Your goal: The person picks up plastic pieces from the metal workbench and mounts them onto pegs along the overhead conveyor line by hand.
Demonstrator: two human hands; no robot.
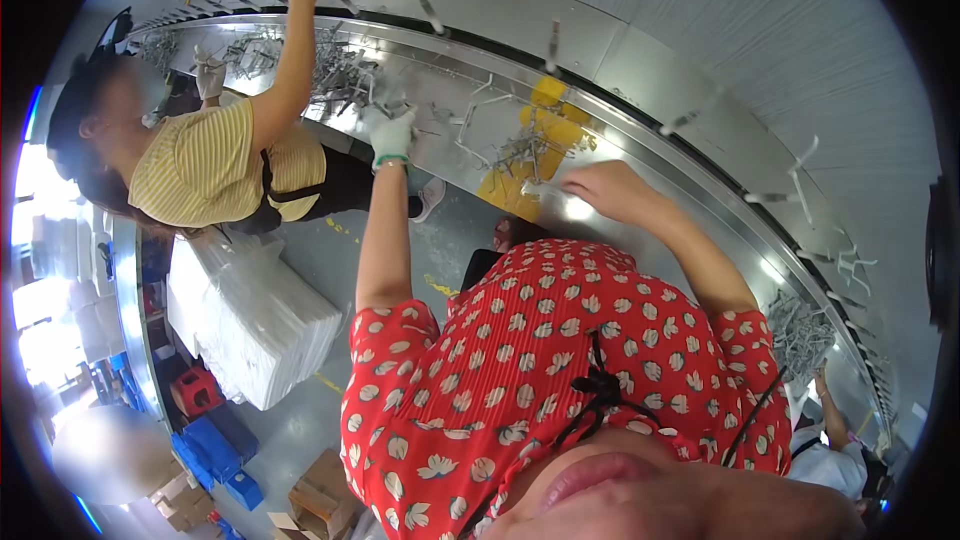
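Observation:
My left hand (pixel 391 137), in a white glove with a green cuff, is over the metal worktop (pixel 440 100), beside a heap of grey wire hooks (pixel 345 78). Motion blurs its fingertips, and whether they hold a hook cannot be told. My bare right hand (pixel 617 192) is low over the worktop's near side, its fingers drawn together around something small and pale that I cannot make out. Just beyond those fingers lies a smaller tangle of thin metal hooks (pixel 528 154), partly over yellow patches (pixel 548 92) on the worktop. A bent white wire frame (pixel 480 105) is left of that tangle.
Along the far side runs a rail (pixel 620 105) with hanging clips (pixel 554 45). A co-worker in a striped yellow top (pixel 205 165) reaches up to it at left. Another person (pixel 835 455) is at lower right, near more hooks (pixel 800 335). Stacked white sheets (pixel 250 320) stand behind.

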